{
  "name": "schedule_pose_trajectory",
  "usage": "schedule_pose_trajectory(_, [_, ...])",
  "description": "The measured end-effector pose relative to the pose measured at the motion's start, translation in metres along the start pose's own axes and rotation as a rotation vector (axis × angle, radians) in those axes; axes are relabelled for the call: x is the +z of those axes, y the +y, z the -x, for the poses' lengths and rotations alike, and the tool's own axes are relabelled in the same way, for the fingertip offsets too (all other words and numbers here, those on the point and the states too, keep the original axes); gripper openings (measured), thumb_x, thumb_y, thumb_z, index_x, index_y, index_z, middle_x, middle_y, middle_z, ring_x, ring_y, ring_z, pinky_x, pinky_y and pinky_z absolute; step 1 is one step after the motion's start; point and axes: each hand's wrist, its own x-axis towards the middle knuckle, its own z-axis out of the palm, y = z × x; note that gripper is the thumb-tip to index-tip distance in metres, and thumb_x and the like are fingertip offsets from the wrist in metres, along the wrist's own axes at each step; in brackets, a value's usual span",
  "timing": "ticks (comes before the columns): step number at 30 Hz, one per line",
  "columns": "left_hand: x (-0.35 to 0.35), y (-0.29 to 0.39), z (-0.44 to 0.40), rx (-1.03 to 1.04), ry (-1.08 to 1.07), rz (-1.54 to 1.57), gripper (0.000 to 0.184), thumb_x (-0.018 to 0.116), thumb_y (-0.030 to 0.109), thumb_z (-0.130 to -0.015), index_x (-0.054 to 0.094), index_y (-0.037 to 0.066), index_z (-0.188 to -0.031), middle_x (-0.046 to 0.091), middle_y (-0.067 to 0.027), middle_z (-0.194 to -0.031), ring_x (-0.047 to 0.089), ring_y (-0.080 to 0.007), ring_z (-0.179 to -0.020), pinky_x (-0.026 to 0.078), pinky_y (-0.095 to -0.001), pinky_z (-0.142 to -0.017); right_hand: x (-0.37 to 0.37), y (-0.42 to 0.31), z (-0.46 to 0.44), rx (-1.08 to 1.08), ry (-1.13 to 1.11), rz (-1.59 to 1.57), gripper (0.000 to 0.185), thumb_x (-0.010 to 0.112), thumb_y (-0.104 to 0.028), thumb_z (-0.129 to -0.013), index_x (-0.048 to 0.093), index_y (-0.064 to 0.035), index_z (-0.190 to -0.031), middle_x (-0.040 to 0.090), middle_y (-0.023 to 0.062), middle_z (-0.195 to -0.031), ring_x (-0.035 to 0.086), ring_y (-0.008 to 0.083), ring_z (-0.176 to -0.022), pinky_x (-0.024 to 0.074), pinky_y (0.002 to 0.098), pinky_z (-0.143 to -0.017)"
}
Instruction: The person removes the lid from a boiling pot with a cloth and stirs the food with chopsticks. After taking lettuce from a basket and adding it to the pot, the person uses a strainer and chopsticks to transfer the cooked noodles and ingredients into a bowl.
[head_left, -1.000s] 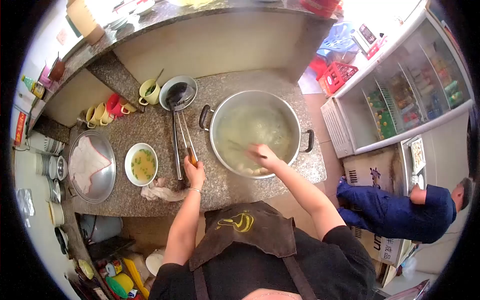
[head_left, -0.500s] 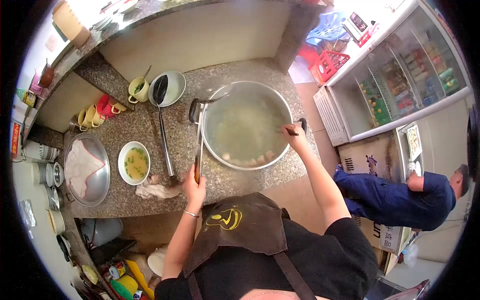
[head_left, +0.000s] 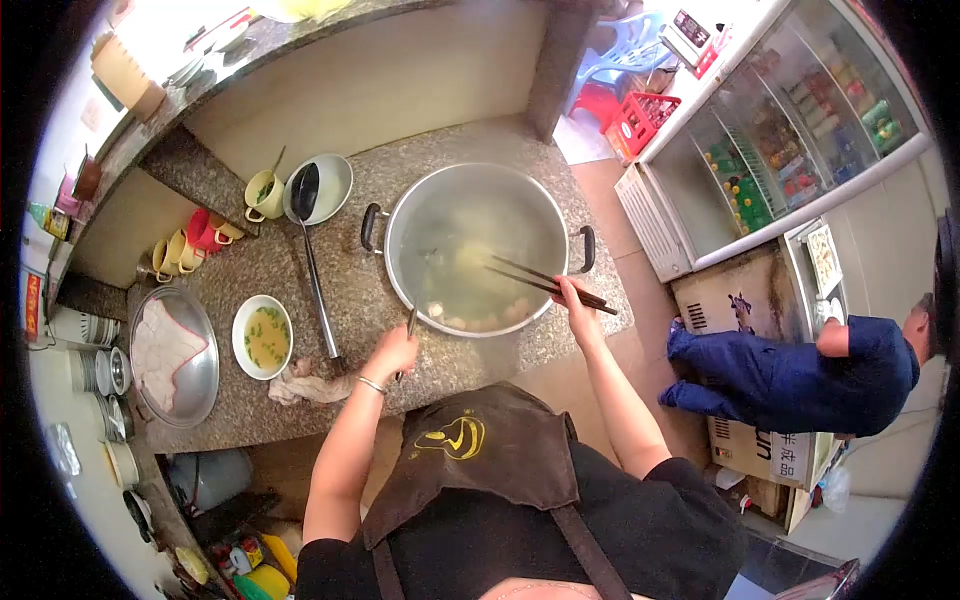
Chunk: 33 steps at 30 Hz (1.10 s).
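A wide metal pot (head_left: 393, 285) of cloudy, steaming liquid stands on the stone counter, with pale chunks (head_left: 470, 322) along its near side. In my right hand (head_left: 582, 318), closed, is a pair of long dark chopsticks (head_left: 535, 278) that slant left into the pot, their tips at the liquid. My left hand (head_left: 393, 352) is closed around the handle of a long-handled utensil (head_left: 411, 321) at the pot's near left rim. The utensil's head cannot be made out.
Left of the pot lie a ladle (head_left: 318, 285) resting in a white bowl (head_left: 335, 185), a soup bowl with green bits (head_left: 237, 350), a crumpled cloth (head_left: 310, 385) and a metal basin (head_left: 208, 385). A person in blue (head_left: 800, 370) stands at right near a glass-door fridge (head_left: 690, 245).
My left hand has come down and nearer me, drawing the utensil back from the far left rim. My right hand has moved slightly nearer, and the chopsticks now show over the pot.
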Motion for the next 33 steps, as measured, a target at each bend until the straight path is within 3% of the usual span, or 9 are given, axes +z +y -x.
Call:
schedule_pose_trajectory(4, [-0.008,-0.013,0.008,-0.115,-0.307,0.710,0.028,0.046,0.019,-0.090,0.050,-0.001,-0.108,0.053,-0.0063,-0.073,0.053,-0.0129,-0.057,0.045,-0.0263,-0.046,0.008,-0.022,-0.004,-0.117,-0.061,0.268,0.023,0.054,-0.015,-0.089,0.062,0.0039,-0.099,0.063,0.0106,-0.092,0.062,0.0155,-0.080,0.0509,0.0267,-0.073])
schedule_pose_trajectory(8, [-0.017,-0.037,0.017,-0.130,-0.597,1.405,0.029,0.046,0.013,-0.089,0.048,-0.003,-0.114,0.054,-0.0058,-0.081,0.046,-0.0110,-0.051,0.043,-0.0231,-0.044,0.003,-0.082,-0.010,-0.098,-0.055,0.214,0.019,0.057,-0.015,-0.085,0.066,-0.0005,-0.093,0.065,0.0116,-0.086,0.061,0.0183,-0.078,0.0474,0.0295,-0.072])
schedule_pose_trajectory(11, [-0.015,-0.048,0.019,-0.112,-0.621,1.523,0.024,0.045,0.014,-0.090,0.049,-0.002,-0.107,0.054,-0.0063,-0.078,0.048,-0.0104,-0.051,0.044,-0.0232,-0.043,-0.007,-0.116,-0.019,-0.154,0.070,0.228,0.018,0.055,-0.014,-0.086,0.066,0.0002,-0.091,0.066,0.0108,-0.082,0.062,0.0160,-0.073,0.0480,0.0280,-0.070])
schedule_pose_trajectory(17, [-0.028,0.000,0.041,-0.026,-0.144,0.347,0.017,0.044,0.013,-0.086,0.045,-0.003,-0.093,0.054,-0.0090,-0.068,0.056,-0.0161,-0.052,0.047,-0.0292,-0.042,0.006,-0.047,-0.035,-0.412,-0.153,0.716,0.017,0.061,-0.014,-0.081,0.065,-0.0015,-0.091,0.063,0.0162,-0.082,0.060,0.0279,-0.080,0.0471,0.0337,-0.072])
schedule_pose_trajectory(21, [-0.017,-0.021,0.036,0.254,0.124,-0.304,0.019,0.041,0.007,-0.081,0.042,-0.003,-0.098,0.051,-0.0109,-0.058,0.055,-0.0215,-0.045,0.045,-0.0357,-0.040,0.015,-0.055,0.001,-0.145,-0.197,0.490,0.017,0.060,-0.015,-0.083,0.066,-0.0014,-0.091,0.064,0.0149,-0.083,0.062,0.0239,-0.079,0.0473,0.0322,-0.072])
schedule_pose_trajectory(25, [-0.052,0.022,0.061,0.024,-0.190,-0.157,0.022,0.041,0.007,-0.083,0.041,-0.001,-0.103,0.053,-0.0116,-0.064,0.058,-0.0209,-0.049,0.046,-0.0347,-0.039,0.008,-0.071,0.010,-0.283,-0.102,0.394,0.016,0.060,-0.015,-0.084,0.066,-0.0008,-0.090,0.065,0.0138,-0.083,0.062,0.0226,-0.078,0.0476,0.0314,-0.071])
schedule_pose_trajectory(27, [-0.066,0.022,0.059,-0.128,-0.360,0.247,0.044,0.042,0.011,-0.089,0.032,0.006,-0.132,0.058,-0.0084,-0.078,0.050,-0.0110,-0.048,0.044,-0.0252,-0.043,0.007,-0.085,0.011,-0.334,-0.135,0.481,0.016,0.060,-0.015,-0.083,0.066,-0.0014,-0.090,0.065,0.0136,-0.083,0.062,0.0232,-0.077,0.0476,0.0318,-0.070])
schedule_pose_trajectory(29, [-0.078,0.016,0.055,-0.185,-0.431,0.517,0.041,0.044,0.011,-0.089,0.036,0.006,-0.129,0.057,-0.0062,-0.078,0.048,-0.0091,-0.049,0.042,-0.0221,-0.041,0.006,-0.092,0.011,-0.278,-0.264,0.714,0.015,0.061,-0.014,-0.083,0.066,-0.0023,-0.089,0.065,0.0131,-0.084,0.061,0.0238,-0.076,0.0474,0.0320,-0.069])
schedule_pose_trajectory(33, [-0.076,-0.037,0.037,-0.160,-0.510,1.098,0.022,0.050,0.010,-0.087,0.046,-0.001,-0.107,0.057,-0.0092,-0.078,0.052,-0.0110,-0.051,0.045,-0.0231,-0.041,-0.007,-0.092,0.005,-0.184,-0.146,0.400,0.017,0.055,-0.011,-0.087,0.066,0.0021,-0.091,0.065,0.0087,-0.083,0.061,0.0142,-0.078,0.0474,0.0268,-0.071])
